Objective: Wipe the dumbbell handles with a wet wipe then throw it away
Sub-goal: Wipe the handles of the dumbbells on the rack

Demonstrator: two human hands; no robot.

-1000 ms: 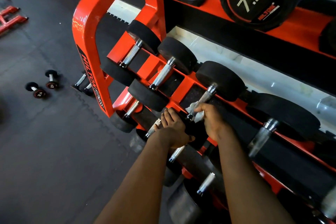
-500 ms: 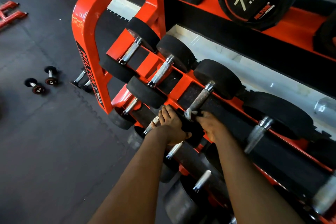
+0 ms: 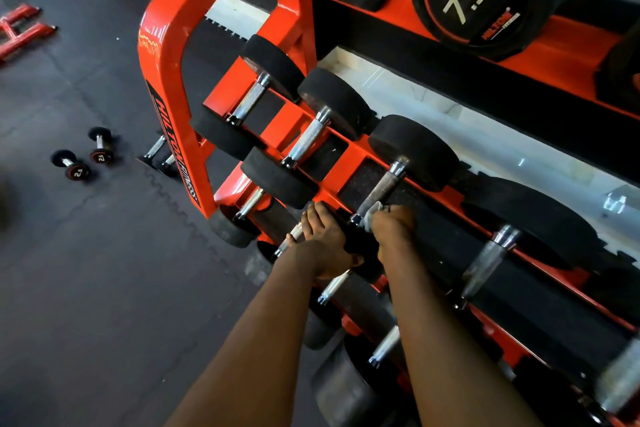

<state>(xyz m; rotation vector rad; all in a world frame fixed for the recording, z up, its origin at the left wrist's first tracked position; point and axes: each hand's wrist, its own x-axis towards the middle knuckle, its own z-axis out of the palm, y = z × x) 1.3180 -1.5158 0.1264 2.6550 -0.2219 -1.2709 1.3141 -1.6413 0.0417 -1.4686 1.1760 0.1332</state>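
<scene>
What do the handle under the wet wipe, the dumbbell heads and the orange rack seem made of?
The handle looks like steel, probably chromed: grey, with a knurled cross-hatch texture and shiny collars. The dumbbell heads seem rubber-coated: matte black, no glare. The rack seems painted metal: glossy orange with reflections.

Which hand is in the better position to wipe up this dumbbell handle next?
Right. The right hand pinches the wet wipe against the lower end of the knurled handle. The left hand only grips the front head and holds no wipe.
</scene>
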